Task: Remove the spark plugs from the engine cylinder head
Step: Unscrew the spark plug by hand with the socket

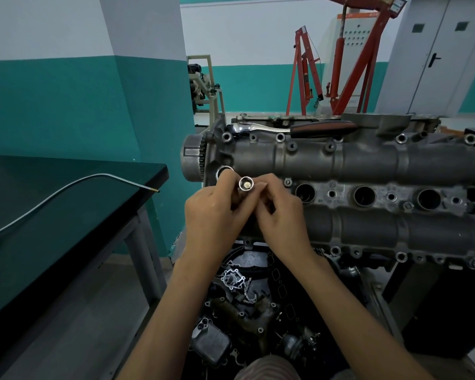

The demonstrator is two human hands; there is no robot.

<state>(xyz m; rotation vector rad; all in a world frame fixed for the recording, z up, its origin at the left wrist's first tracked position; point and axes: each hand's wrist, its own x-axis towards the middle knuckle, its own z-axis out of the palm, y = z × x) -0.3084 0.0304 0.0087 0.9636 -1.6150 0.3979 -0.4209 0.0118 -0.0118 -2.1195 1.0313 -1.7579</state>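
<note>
- Both hands are up over the left end of the cylinder head [368,160], and between them is a socket [246,184] with a pale tip showing in its open mouth. I'd call that a spark plug [246,184] sitting inside it.
- The left hand [214,212] wraps its fingers round the socket's body; the right hand [280,212] pinches at the rim, as if to tease the plug free.
- So one plug looks to be out of the head, not yet out of the socket.
- Along the head's middle row, three wells [364,196] stand open and dark; whether plugs remain down there, I cannot tell. The leftmost well [223,171] is partly behind the fingers.
- A ratchet [294,129] lies along the head's far edge, untouched.
- A thin bent tube [66,187] rests on the bench [52,229], reaching its near right corner.
</note>
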